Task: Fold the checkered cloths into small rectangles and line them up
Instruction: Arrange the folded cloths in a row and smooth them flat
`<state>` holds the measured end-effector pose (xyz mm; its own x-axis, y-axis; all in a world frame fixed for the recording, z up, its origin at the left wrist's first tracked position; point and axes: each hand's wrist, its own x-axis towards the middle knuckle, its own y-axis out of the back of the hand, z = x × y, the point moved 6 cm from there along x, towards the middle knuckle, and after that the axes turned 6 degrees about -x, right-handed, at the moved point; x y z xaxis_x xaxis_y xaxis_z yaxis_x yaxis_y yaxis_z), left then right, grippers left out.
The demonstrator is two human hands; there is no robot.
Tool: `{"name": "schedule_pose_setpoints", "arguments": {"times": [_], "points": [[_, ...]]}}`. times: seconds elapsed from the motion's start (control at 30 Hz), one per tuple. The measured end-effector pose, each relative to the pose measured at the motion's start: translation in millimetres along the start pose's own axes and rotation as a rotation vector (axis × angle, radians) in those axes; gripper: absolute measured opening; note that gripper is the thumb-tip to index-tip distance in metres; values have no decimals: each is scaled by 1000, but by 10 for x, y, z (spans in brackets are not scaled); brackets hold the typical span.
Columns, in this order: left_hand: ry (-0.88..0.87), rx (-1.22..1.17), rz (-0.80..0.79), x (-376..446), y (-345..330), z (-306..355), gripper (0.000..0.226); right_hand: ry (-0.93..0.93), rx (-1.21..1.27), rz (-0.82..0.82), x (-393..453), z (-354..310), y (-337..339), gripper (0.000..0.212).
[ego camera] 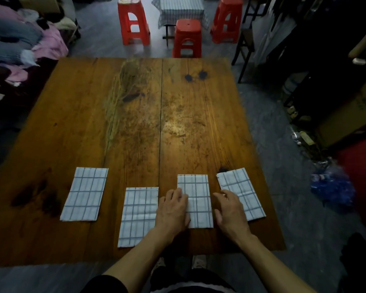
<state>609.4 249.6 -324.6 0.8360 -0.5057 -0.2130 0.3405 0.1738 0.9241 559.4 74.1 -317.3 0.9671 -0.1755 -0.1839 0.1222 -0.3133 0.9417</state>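
Several folded white checkered cloths lie as small rectangles in a rough row along the near part of the wooden table (135,115). The far-left cloth (85,194) lies apart and slightly tilted. A second cloth (137,216) sits closest to me. My left hand (173,210) lies between that cloth and the third cloth (198,199), its fingers resting on the third cloth's left edge. My right hand (230,210) sits with loosely spread fingers to the right of the third cloth, overlapping the near left corner of the tilted right cloth (241,191).
Three red plastic stools (187,38) stand beyond the table's far edge around a small table draped in checkered cloth (181,11). A heap of clothes (19,39) lies at the left. Boxes and a blue bag (330,185) crowd the floor at the right.
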Motion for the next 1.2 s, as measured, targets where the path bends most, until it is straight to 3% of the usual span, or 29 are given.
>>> {"name": "schedule_pose_setpoints", "arguments": {"times": [0.23, 0.57, 0.8, 1.2], "points": [[-39, 16, -55, 169, 2, 243, 62, 9, -217, -229, 46, 663, 51, 72], [-67, 14, -83, 313, -84, 544, 60, 13, -155, -204, 72, 766, 31, 71], [-70, 15, -95, 269, -129, 574, 61, 178, -232, -349, 93, 950, 69, 96], [-122, -30, -48, 221, -179, 648, 58, 103, -102, -214, 33, 1108, 8, 73]]}}
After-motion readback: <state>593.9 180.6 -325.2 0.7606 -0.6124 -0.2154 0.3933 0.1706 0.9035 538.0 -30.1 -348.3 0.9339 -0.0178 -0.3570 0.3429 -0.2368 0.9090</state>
